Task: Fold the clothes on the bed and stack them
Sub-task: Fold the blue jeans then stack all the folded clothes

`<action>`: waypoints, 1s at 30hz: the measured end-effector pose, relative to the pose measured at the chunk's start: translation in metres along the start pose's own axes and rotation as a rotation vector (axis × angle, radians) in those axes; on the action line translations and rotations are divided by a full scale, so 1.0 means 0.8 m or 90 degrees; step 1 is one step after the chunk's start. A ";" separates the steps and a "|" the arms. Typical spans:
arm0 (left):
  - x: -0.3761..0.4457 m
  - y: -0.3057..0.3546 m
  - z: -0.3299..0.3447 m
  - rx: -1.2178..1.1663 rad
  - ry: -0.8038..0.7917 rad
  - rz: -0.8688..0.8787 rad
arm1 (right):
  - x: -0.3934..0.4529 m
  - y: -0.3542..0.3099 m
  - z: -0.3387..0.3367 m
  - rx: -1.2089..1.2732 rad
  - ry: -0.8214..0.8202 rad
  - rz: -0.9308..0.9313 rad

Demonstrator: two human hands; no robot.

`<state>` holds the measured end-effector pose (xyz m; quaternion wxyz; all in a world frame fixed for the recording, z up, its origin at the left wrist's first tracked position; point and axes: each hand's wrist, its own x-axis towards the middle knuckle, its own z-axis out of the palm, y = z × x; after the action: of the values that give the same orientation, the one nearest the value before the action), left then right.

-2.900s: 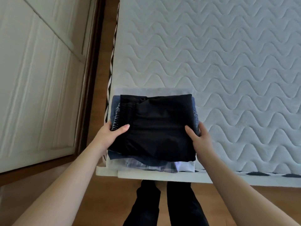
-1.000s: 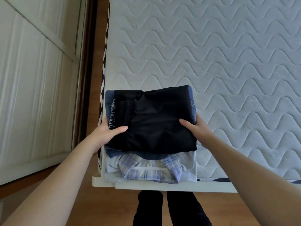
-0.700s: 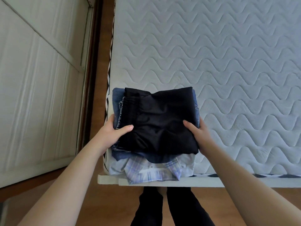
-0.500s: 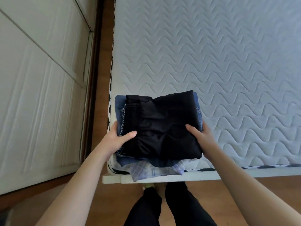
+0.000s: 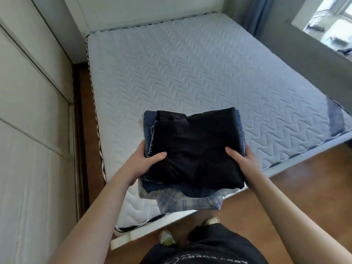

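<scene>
Head view: a stack of folded clothes (image 5: 192, 155) sits between both hands, above the near left corner of the mattress (image 5: 190, 73). On top lies a black garment (image 5: 196, 147), folded into a rough square with a crumpled near edge. Under it is folded blue denim (image 5: 147, 121), its pale stitching showing along the left side and a strip of it visible at the right edge. At the bottom a light plaid shirt (image 5: 188, 201) juts out toward the person, hanging past the mattress edge over the wooden floor (image 5: 304, 178).

The left hand (image 5: 142, 163) grips the stack's left side: the thumb lies flat on the black garment, and the other fingers curl under the pile, out of sight. The right hand (image 5: 242, 161) grips the right side the same way, thumb pressed on top of the black cloth, remaining fingers wrapped beneath. Whether the pile's underside touches the mattress cannot be told.

The mattress is white with a quilted wave pattern and a dark-and-white trimmed edge. White panelled wardrobe doors (image 5: 32, 111) run along the left, with a narrow strip of floor between them and the bed. A blue curtain (image 5: 255, 12) hangs at the far right, beside a bright window (image 5: 331, 23).

At the bottom the person's dark top (image 5: 202, 250) shows pale printed lettering, seen upside down and too blurred to read. Light shoes (image 5: 167, 237) stand on the floor below the bed's foot
</scene>
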<state>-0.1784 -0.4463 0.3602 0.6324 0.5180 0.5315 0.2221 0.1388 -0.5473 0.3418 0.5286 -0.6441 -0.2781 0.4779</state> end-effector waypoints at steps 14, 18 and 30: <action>0.057 0.127 0.320 0.118 -0.209 0.075 | -0.058 -0.040 -0.322 0.055 0.219 -0.079; 0.076 0.159 0.441 0.150 -0.258 0.092 | -0.068 -0.054 -0.424 0.053 0.267 -0.096; 0.176 0.227 0.659 0.196 -0.363 0.110 | -0.018 -0.075 -0.613 0.058 0.375 -0.109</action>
<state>0.3939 -0.4841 0.4065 0.6487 0.6921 0.3143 0.0381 0.5879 -0.7463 0.3956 0.6531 -0.7049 -0.1446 0.2360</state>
